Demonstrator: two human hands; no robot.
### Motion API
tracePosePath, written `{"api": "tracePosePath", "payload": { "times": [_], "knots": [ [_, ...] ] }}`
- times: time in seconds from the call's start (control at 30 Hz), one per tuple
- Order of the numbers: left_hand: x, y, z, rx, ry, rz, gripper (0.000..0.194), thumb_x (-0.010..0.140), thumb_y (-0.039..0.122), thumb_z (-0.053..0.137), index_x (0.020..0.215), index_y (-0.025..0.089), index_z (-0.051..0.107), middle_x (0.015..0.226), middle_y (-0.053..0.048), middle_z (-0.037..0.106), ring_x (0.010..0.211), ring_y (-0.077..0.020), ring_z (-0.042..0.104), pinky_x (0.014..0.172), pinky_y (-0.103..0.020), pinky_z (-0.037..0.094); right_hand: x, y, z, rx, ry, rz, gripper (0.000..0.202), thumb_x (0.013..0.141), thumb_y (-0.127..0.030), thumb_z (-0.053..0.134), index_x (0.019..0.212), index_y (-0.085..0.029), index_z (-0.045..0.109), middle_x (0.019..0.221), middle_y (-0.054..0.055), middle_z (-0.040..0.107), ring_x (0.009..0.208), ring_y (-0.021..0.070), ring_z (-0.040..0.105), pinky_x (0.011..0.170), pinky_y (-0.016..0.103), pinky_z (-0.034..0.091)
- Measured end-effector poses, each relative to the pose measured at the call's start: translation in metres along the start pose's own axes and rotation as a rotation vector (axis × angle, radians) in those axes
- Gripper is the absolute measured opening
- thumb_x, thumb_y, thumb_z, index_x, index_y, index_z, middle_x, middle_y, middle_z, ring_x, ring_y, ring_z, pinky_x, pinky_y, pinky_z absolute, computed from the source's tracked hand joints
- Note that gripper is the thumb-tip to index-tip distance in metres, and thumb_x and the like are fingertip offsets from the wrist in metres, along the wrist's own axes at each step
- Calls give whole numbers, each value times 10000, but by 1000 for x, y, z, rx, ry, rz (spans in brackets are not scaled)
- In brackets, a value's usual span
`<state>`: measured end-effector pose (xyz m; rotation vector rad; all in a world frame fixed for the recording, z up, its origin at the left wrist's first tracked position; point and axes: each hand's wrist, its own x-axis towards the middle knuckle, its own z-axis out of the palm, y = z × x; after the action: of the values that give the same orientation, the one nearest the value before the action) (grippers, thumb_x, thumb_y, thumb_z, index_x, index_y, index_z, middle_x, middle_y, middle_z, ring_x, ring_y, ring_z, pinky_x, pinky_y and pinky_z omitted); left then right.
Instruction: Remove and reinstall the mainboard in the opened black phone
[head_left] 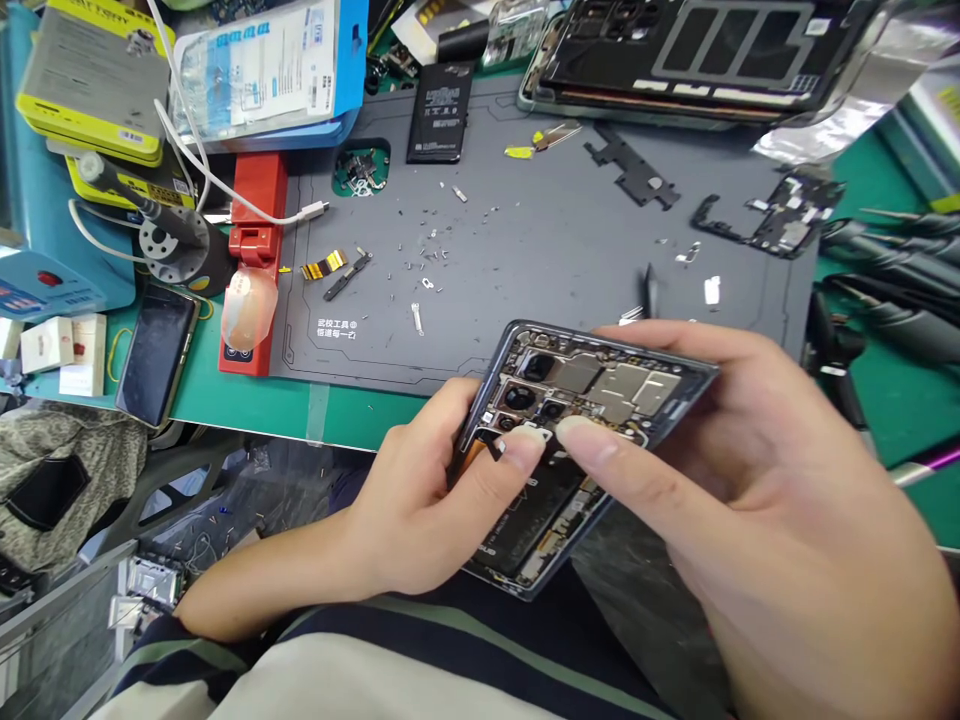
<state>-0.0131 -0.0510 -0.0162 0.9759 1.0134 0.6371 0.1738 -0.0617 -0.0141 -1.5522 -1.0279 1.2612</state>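
Observation:
An opened smartphone (630, 390) is held tilted in front of me, its cameras, metal shields and black battery (517, 520) exposed. My left hand (442, 490) grips its left edge, thumb lying over the parts just below the cameras. Around the right edge wraps my right hand (720, 460), its thumb pressed near the middle of the phone, close to the left thumb. Both hands are closed on the phone, and most of their fingers are hidden behind it. A small white piece shows by the left thumb tip; I cannot tell what it is.
On the grey mat (480, 290) lie scattered screws, a loose battery (440, 112), a flex cable (324, 265) and black brackets (634, 170). A red clamp-like device (255, 230) borders the mat. Another opened device (697, 50) lies behind, tweezers (892, 290) at right, a dark phone (159, 350) at left.

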Motion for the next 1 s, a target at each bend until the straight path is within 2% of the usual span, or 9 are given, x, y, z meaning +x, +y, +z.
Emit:
{"api": "tracePosePath", "payload": {
  "times": [0.17,0.43,0.63,0.8,0.9,1.0],
  "knots": [
    [-1,-1,-1,-2,0,19,350,1103,563,571,1174,222,597,890,13,610,766,-138,518,941,-373,553,0,-1,3,-13,4,16,435,844,-458,912,1241,-462,736,1148,-43,781,886,118,777,739,129,665],
    [-1,0,-2,40,0,21,362,1110,568,548,1217,227,603,877,17,616,746,-137,519,994,-399,565,1,-6,5,-53,41,3,458,835,-454,915,1255,-452,733,1135,-36,788,909,127,782,740,125,664],
    [0,-1,-1,26,0,26,366,1116,557,544,1247,220,601,901,13,638,749,-133,535,1053,-418,552,1,-4,7,-54,62,-1,442,833,-431,921,1239,-462,749,1155,-49,777,948,98,773,808,80,640],
    [-1,0,-2,28,-17,5,425,1112,582,537,1319,216,600,1017,-26,687,868,-171,610,919,-367,559,-2,-3,5,-30,15,5,409,871,-440,900,1241,-501,738,1147,-69,755,946,79,753,786,63,629],
    [-1,1,-2,-10,-32,-25,411,1110,583,546,1301,223,595,1035,-28,700,890,-171,620,800,-311,528,-4,-4,5,-25,34,23,395,881,-443,891,1240,-501,737,1152,-59,747,949,110,750,793,133,665],
    [-2,2,-2,-25,-31,-22,384,1112,566,552,1266,218,601,1010,-25,696,883,-171,618,842,-322,540,-4,-6,4,-28,48,23,409,855,-423,910,1225,-484,749,1147,-53,747,962,142,748,831,201,688]
  ]
}}
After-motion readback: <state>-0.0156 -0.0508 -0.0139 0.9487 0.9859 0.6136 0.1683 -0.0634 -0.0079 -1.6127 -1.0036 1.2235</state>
